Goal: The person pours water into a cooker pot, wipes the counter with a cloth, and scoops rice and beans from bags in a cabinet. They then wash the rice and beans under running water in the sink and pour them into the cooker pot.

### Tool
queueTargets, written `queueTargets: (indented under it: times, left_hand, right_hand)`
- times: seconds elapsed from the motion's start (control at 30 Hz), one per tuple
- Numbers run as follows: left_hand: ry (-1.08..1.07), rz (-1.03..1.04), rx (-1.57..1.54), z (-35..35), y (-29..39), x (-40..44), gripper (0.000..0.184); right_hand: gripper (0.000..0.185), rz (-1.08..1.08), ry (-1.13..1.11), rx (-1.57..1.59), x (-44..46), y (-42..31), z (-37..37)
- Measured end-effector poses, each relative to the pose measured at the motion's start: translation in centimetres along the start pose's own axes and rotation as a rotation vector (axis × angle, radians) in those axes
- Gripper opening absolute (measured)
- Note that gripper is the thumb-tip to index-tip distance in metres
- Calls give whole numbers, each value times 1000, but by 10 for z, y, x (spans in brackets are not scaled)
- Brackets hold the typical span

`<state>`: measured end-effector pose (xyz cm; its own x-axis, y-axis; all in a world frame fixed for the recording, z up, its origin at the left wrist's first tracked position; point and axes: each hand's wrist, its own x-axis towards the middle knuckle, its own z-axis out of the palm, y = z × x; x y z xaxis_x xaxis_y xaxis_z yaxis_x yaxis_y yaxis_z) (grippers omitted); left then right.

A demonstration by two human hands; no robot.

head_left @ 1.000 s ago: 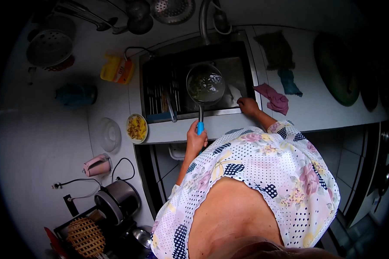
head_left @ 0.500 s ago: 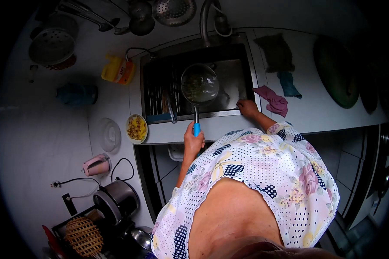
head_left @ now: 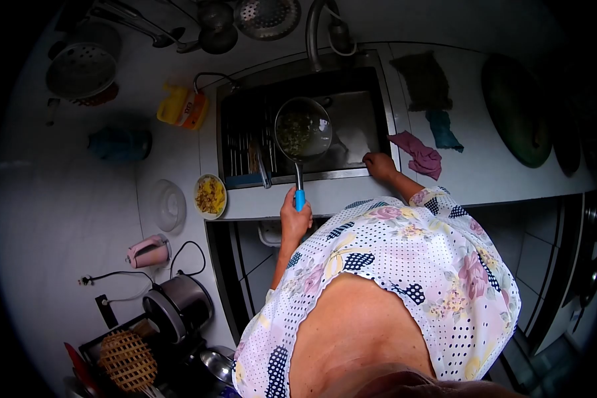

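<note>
My left hand (head_left: 295, 213) is closed round the blue grip of a long-handled round strainer (head_left: 324, 141). Green bits (head_left: 294, 131) lie mostly in the strainer's left half. It is held over the sink (head_left: 358, 126), level with the divider between a dark rack side and the bare metal basin. At the sink's front right corner, my right hand (head_left: 380, 166) rests with curled fingers on or just inside the rim; whatever they grip, if anything, is hidden. A pink cloth (head_left: 418, 156) lies just right of that hand.
A bowl of yellow food (head_left: 209, 197) stands left of the sink, near a clear bowl (head_left: 170, 205) and a yellow jug (head_left: 182, 106). The faucet (head_left: 314, 40) rises behind the basin. A rice cooker (head_left: 179, 306) and pink pitcher (head_left: 148, 252) stand lower left.
The strainer has shifted slightly left, and the green bits show more plainly, with less shine over them. My right hand has stayed at the rim.
</note>
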<state>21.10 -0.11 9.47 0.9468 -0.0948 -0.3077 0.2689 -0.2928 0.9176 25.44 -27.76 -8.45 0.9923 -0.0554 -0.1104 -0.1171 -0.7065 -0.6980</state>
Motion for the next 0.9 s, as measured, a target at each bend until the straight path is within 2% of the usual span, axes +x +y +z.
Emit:
queueTargets:
  times: [0.9]
  left_hand:
    - [85,48,148,4,12,-1,46]
  right_hand:
    - [23,-53,-18,36,-1,2,6]
